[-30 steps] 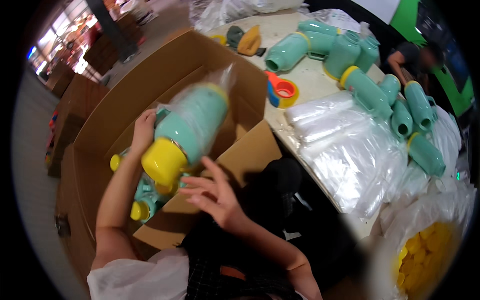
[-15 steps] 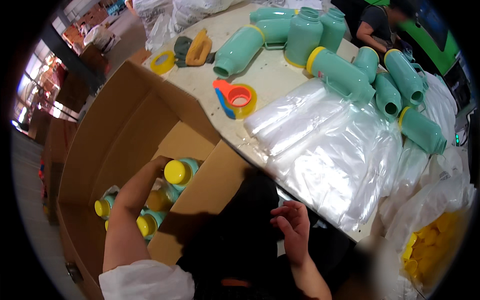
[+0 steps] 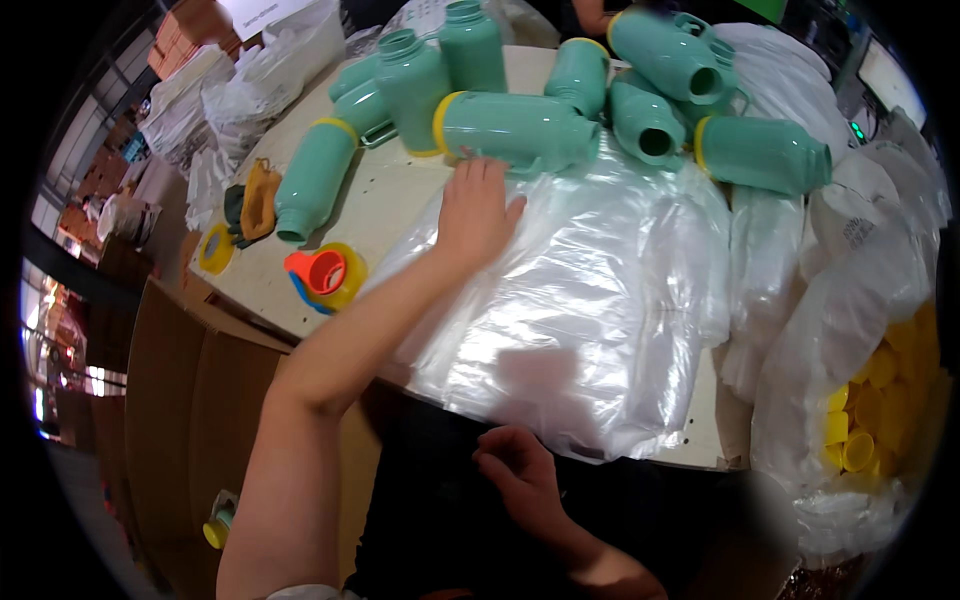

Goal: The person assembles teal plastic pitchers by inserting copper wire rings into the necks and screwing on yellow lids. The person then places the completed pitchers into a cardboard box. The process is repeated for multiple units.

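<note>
My left hand (image 3: 478, 212) is open over the stack of clear plastic bags (image 3: 570, 290), thumb apart. Its fingertips meet the lower side of a green thermos shell (image 3: 525, 130) with a yellow rim, lying on its side at the far edge of the bags. A handle shows beneath the shell. My right hand (image 3: 520, 478) is low, in front of the table's near edge, its fingers curled in and nothing visible in them. More green shells stand or lie around, among them an upright one (image 3: 413, 92) and a lying one (image 3: 765, 153) at the right.
An open cardboard box (image 3: 190, 400) stands at the left, a yellow-capped bottle (image 3: 217, 525) low inside. Left on the table are a tape dispenser (image 3: 325, 275), a tape roll (image 3: 215, 250) and gloves (image 3: 258, 200). A sack of yellow caps (image 3: 870, 410) sits at the right.
My left hand has left the capped bottles in the box and moved up and right to the thermos shell. My right hand has curled its fingers and shifted slightly left. The view has turned rightward.
</note>
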{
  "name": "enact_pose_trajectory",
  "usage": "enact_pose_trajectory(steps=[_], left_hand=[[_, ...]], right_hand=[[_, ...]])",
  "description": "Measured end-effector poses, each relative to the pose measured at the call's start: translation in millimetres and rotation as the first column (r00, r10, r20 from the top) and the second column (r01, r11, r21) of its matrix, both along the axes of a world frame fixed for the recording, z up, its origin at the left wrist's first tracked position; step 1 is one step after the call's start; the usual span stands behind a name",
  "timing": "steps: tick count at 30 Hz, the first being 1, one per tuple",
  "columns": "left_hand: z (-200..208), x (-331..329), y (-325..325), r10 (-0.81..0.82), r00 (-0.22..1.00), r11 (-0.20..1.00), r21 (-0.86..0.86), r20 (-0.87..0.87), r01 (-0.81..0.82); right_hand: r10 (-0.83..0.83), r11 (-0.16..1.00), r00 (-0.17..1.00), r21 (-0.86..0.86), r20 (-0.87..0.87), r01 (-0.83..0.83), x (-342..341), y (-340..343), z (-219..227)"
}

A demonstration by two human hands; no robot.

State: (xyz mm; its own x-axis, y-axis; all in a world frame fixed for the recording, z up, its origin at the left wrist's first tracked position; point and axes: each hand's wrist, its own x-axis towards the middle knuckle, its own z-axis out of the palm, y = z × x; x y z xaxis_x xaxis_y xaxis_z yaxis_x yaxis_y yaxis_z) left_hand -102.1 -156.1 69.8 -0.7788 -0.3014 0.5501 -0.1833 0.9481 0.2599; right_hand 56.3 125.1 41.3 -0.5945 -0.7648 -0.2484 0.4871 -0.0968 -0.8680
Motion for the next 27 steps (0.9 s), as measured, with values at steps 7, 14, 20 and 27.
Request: enact_pose_trajectory(steps=[7, 14, 20, 27], left_hand=[[44.6, -70.1, -74.3, 0.026, 0.973, 0.997, 0.066, 0.229, -0.042], [185.9, 105.8, 45.6, -0.462, 0.880, 0.685, 0.586, -0.109, 0.432], [155.7, 259.2, 122.1, -0.440, 0.888, 0.284, 0.919, -0.129, 0.274], [18.4, 278.6, 177.8, -0.519, 0.837, -0.170, 0.980, -0.175, 0.100]], right_hand=[[-0.131, 0.991, 0.982, -0.047, -0.135, 0.126, -4.9, -5.1, -9.9], [-0.524, 0.812, 0.455, -0.261, -0.720, 0.522, -25.9, 6.4, 22.7], [-0.347, 0.937, 0.806, -0.139, -0.480, 0.320, 28.2, 68.0, 72.9], [-0.145, 0.963, 0.846, 0.122, -0.514, 0.240, 161.5, 177.0, 21.1]])
